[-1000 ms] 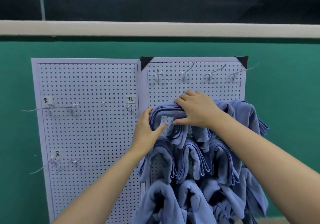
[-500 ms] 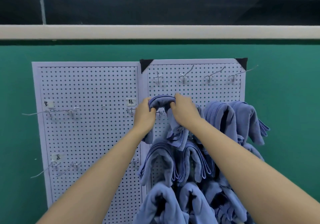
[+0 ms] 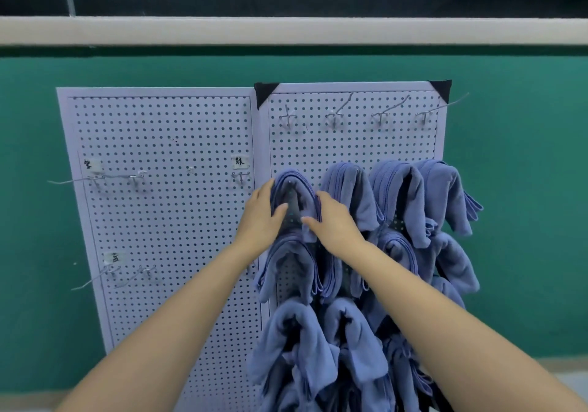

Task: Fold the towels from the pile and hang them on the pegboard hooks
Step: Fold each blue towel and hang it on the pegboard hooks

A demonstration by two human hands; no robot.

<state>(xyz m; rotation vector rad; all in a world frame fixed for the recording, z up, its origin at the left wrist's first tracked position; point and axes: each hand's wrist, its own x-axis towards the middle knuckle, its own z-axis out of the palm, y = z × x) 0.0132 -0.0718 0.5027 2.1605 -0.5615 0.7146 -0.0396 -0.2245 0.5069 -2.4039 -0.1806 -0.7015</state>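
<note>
My left hand [image 3: 261, 217] and right hand [image 3: 334, 220] are close together on one folded blue towel [image 3: 292, 185]. It hangs doubled over at the left end of the upper towel row on the right board [image 3: 350, 147], and the fold hides its hook. My left hand pinches the towel's left hanging side, fingers up along the outer edge and thumb across the front. My right hand pinches the right side the same way, with its thumb pointing toward the left one. The two thumbs are near each other but do not touch. Other towels [image 3: 394, 195] of the same blue hang beside it to the right and in rows below, overlapping one another down to the bottom of the view. Four wire hooks [image 3: 334, 115] stick out along the top row of that board, whose upper corners carry black tape [image 3: 265, 91]. The left board [image 3: 159, 220] touches it edge to edge and bears a few wire hooks and three small handwritten labels. The label [image 3: 240, 161] just above my left hand reads 绿. The upper-left label [image 3: 92, 165] and the lower label [image 3: 114, 257] are too blurred to read. Both boards stand against a green wall [image 3: 509, 188] under a pale ledge [image 3: 286, 29].
</note>
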